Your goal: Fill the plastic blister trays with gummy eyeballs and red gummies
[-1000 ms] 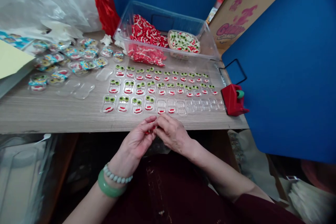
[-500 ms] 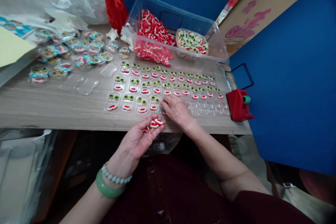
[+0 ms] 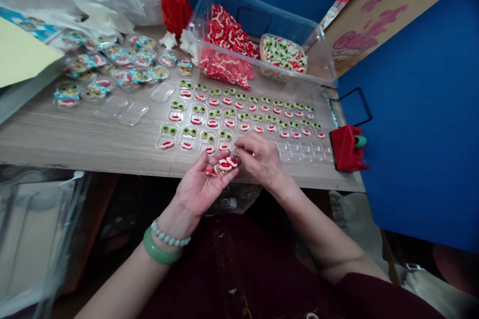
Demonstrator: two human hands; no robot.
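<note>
Head view: the left hand [image 3: 200, 187] is turned palm up and slightly cupped, above the front edge of the wood-grain table [image 3: 75, 152]. Several red-and-white gummy lips [image 3: 225, 164] rest on its palm and fingers. The right hand [image 3: 260, 159] is brought together with it, with the right fingertips [image 3: 239, 145] at the gummy lips; whether they grip a piece cannot be determined.

Directly ahead, clear blister trays [image 3: 239, 119] lie in rows on the table. Most cavities hold green gummy eyes and red-and-white lips; the front right cavities [image 3: 295, 152] are unfilled.

Beyond them stands a clear plastic tub [image 3: 299, 45], which contains loose gummy lips [image 3: 226, 47] and a smaller tray of gummy eyes [image 3: 283, 53]. To the left lies a group of sealed, labelled candy packs [image 3: 123, 67] — beside them, separate clear blister shells [image 3: 130, 112]. A red tape dispenser [image 3: 346, 149] stands at the right table edge, next to a blue panel [image 3: 411, 109]. A jade bangle [image 3: 160, 251] and a beaded bracelet [image 3: 170, 239] encircle the left wrist.
</note>
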